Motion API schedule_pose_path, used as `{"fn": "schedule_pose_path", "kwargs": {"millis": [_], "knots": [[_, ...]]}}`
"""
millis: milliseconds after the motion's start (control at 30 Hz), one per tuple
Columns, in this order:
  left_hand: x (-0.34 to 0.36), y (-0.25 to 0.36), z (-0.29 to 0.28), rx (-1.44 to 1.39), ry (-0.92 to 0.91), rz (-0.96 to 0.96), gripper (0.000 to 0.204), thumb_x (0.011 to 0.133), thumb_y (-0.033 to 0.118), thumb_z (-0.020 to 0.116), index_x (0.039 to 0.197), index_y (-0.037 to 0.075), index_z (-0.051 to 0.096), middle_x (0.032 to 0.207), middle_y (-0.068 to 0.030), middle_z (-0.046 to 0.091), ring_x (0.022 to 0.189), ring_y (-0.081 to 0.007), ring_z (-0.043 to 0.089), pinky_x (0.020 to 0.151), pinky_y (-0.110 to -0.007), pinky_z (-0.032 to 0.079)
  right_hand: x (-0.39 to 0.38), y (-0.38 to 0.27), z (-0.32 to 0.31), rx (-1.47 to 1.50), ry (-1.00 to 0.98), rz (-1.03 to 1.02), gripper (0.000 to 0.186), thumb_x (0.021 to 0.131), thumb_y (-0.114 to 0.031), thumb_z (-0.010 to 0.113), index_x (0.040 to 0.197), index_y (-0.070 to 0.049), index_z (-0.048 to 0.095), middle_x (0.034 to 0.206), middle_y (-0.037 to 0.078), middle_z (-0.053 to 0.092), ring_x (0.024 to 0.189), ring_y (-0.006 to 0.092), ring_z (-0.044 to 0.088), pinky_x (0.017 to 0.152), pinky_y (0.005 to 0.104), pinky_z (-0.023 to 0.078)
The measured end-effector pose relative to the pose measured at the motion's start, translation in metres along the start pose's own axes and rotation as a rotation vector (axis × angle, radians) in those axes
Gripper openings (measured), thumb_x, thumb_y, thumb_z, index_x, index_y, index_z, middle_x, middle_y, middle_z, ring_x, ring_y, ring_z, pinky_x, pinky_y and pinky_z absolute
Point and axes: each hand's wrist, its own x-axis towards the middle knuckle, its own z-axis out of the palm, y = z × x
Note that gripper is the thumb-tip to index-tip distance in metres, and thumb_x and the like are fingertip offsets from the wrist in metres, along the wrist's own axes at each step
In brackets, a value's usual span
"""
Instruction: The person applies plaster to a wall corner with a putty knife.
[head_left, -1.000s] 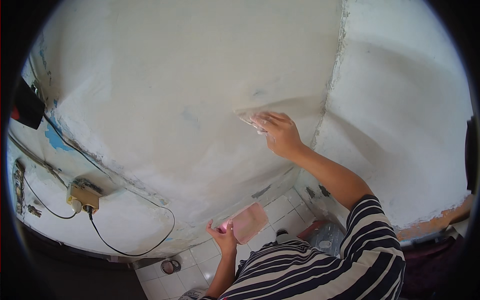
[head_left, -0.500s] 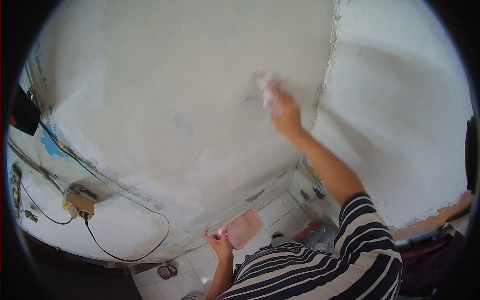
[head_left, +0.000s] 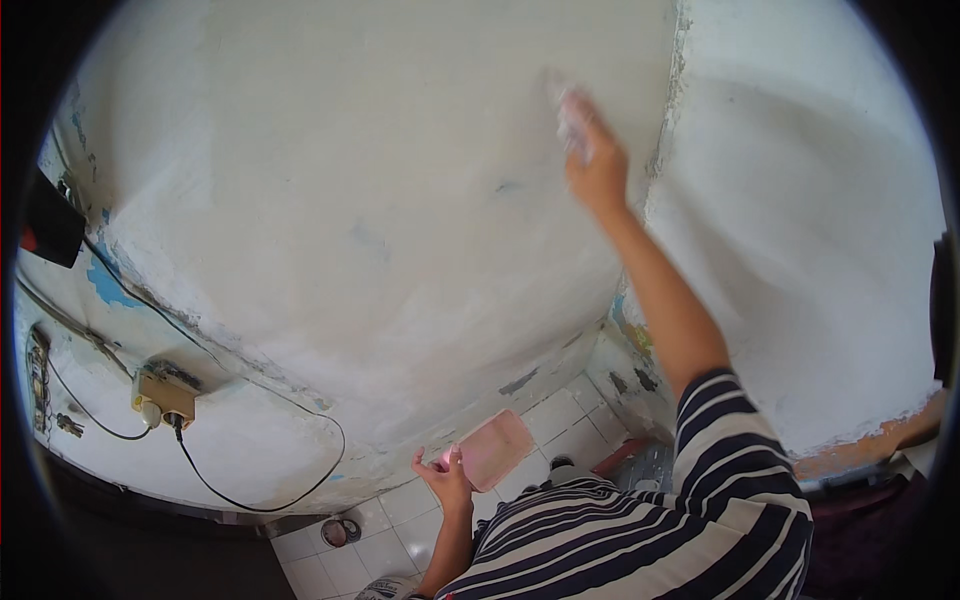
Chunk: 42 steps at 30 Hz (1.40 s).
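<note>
In front of the large off-white wall, my right hand is closed around a pale pinkish-white hand tool. Motion smears the tool, so its exact kind does not show; its far end is at the wall surface. Low down near my body, my left hand grips one end of a shallow pink tray with the thumb over its edge. Pale beige tints the inside of the tray. Grey-blue patches mark the wall below the tool.
A side wall meets the large wall at a rough corner on the right. On the left, a socket box has a plug and a looping black cable. A small round container stands on the white tiled floor.
My right hand and its tool have moved up and slightly right along the wall. My left hand still holds the tray in nearly the same place.
</note>
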Motion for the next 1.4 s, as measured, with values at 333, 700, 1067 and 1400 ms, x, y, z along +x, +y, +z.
{"fn": "schedule_pose_path", "kwargs": {"millis": [333,700,1067,1400], "knots": [[-0.002,0.01,0.003,-0.099,0.04,-0.051,0.074,0.091,0.016,0.078,0.145,0.01,0.027,0.092,-0.006,0.051,0.082,-0.0141,0.052,0.07,-0.03,0.045,-0.14,-0.044,-0.014,0.277,-0.244,0.316,0.052,0.085,0.009,0.056,0.135,-0.004,0.065,0.128,0.018,0.07,0.124,0.0318,0.065,0.106,0.0386,0.05],[0.0,0.001,0.0,-0.096,0.054,-0.064,0.073,0.091,0.015,0.078,0.144,0.01,0.028,0.092,-0.0059,0.051,0.082,-0.0141,0.051,0.071,-0.029,0.044,-0.175,-0.054,0.057,-0.025,-0.222,-0.068,0.067,0.083,0.009,0.058,0.148,-0.002,0.048,0.152,0.021,0.051,0.141,0.0381,0.048,0.12,0.0523,0.036],[-0.003,0.007,-0.008,-0.067,0.057,-0.055,0.076,0.091,0.018,0.078,0.146,0.011,0.026,0.095,-0.0064,0.051,0.082,-0.0144,0.052,0.071,-0.03,0.045,-0.031,-0.034,-0.013,0.015,0.066,0.049,0.06,0.084,0.01,0.054,0.14,-0.009,0.06,0.143,0.02,0.06,0.132,0.0389,0.057,0.111,0.0442,0.046],[0.002,0.012,-0.004,-0.066,0.08,-0.001,0.076,0.091,0.018,0.079,0.146,0.01,0.027,0.09,-0.0051,0.05,0.081,-0.014,0.051,0.069,-0.029,0.043,-0.219,-0.076,0.002,0.014,-0.475,0.058,0.057,0.08,0.005,0.062,0.134,-0.013,0.065,0.136,0.016,0.065,0.128,0.039,0.06,0.108,0.049,0.048]]}}
